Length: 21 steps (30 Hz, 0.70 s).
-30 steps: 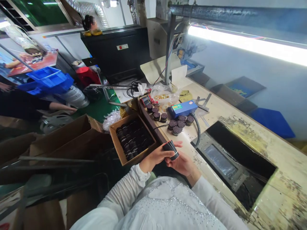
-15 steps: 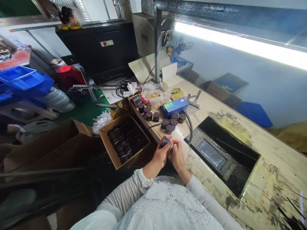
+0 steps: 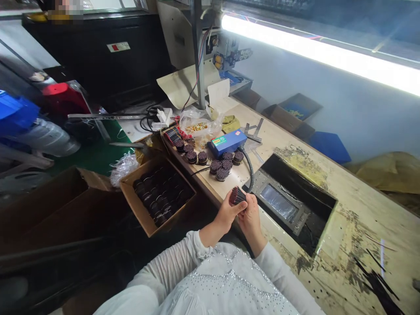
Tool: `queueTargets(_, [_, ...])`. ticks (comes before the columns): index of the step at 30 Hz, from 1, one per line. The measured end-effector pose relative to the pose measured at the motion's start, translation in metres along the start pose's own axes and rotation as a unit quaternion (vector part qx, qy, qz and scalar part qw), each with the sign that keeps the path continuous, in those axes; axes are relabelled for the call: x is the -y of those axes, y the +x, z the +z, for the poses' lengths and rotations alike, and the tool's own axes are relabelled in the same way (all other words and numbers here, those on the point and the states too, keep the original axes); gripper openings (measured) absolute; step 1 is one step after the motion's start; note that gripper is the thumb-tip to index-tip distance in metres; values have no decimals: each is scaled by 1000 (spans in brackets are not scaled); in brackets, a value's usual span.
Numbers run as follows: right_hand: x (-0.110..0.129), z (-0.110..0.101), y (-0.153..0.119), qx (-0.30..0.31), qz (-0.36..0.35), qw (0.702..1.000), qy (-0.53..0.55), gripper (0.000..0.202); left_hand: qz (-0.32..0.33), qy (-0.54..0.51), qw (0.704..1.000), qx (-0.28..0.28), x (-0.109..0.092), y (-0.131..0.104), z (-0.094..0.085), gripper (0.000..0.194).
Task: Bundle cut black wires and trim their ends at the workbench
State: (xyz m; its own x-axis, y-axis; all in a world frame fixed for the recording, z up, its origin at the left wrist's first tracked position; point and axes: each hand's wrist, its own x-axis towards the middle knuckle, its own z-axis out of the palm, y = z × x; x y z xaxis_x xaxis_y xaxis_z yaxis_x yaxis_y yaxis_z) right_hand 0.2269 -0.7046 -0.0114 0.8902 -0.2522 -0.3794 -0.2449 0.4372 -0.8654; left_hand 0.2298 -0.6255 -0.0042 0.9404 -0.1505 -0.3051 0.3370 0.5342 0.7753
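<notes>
A bundle of thin black rods or tubes with reddish ends (image 3: 237, 196) is between my two hands over the table's front edge. My left hand (image 3: 226, 215) wraps the bundle from the left, thumb across its side. On the other side, my right hand (image 3: 250, 213) has its fingers closed on the bundle's right end. Similar banded bundles (image 3: 222, 174) stand in a cluster on the table just beyond my hands. Several more bundles (image 3: 192, 157) are near the left edge, beside a group with red ends (image 3: 173, 134) lying on its side.
An open carton (image 3: 138, 214) packed with dark bundles stands left of the table. Behind the clusters are a blue box (image 3: 227, 142) and a plastic bag of small golden parts (image 3: 198, 127). A recess with a metal-framed panel (image 3: 278, 202) and a flexible hose (image 3: 251, 168) are at right.
My view has shifted right. The bundle has turned in my hands, its reddish ends now facing more upward, and my right hand has moved up along its end.
</notes>
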Motion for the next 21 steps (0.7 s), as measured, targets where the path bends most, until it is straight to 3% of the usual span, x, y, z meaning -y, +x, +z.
queueTargets(2, [8,-19,9,-30,-3,999,-21,35,69,140,988,9,3,4,-11,73])
queueTargets(3, [12,-31,15,-47,-14,998,-43,36,118,224,968,4,5,7,-18,70])
queueTargets(6, [26,-77,40,-88,-93,976,-179,36,272,430,861,-1,7,21,-38,58])
queueTargets(9, [37,-124,70,-110,-199,897,-379,34,355,541,762,21,14,40,-48,51])
queueTargets(12, [41,-160,101,-98,-236,814,-521,34,365,615,699,21,26,54,-49,49])
queueTargets(16, [33,-187,137,-61,-221,734,-639,33,368,661,654,-1,39,59,-48,39])
queueTargets(21, [24,-198,164,-29,-175,658,-732,25,391,664,637,-2,42,60,-51,31])
